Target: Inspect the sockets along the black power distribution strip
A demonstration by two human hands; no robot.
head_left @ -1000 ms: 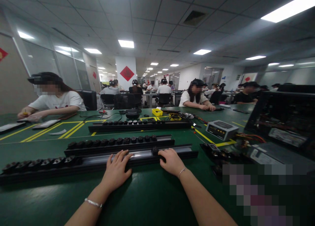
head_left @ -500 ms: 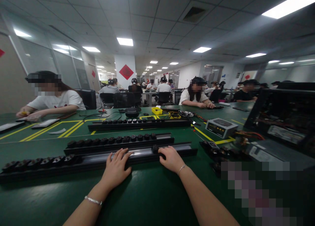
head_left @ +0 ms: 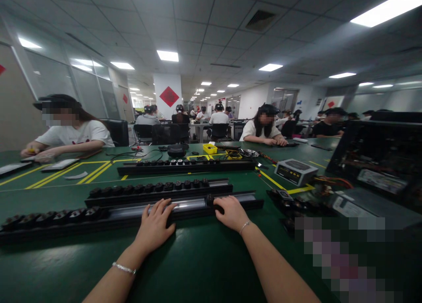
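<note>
My left hand (head_left: 157, 226) lies with fingers spread over the nearest long black rail (head_left: 189, 213), its fingertips on the shiny metal strip. Farther right on the same rail stands a small black piece (head_left: 209, 200). My right hand (head_left: 231, 213) has its fingers bent around the right side of that piece; part of the grip is hidden. Several black knob-like pieces (head_left: 61, 216) sit in a row at the rail's left end. Just behind lies a second black rail (head_left: 217, 189) carrying a similar row of pieces.
A third rail (head_left: 237, 164) lies farther back. To the right are a grey power supply box (head_left: 293, 172), loose dark parts and cables, and an open computer case (head_left: 372, 158). A yellow tray (head_left: 210, 149) stands at the back. Co-workers sit across the green table.
My right hand and the small black piece have shifted slightly to the right along the rail. My left hand stays nearly in place.
</note>
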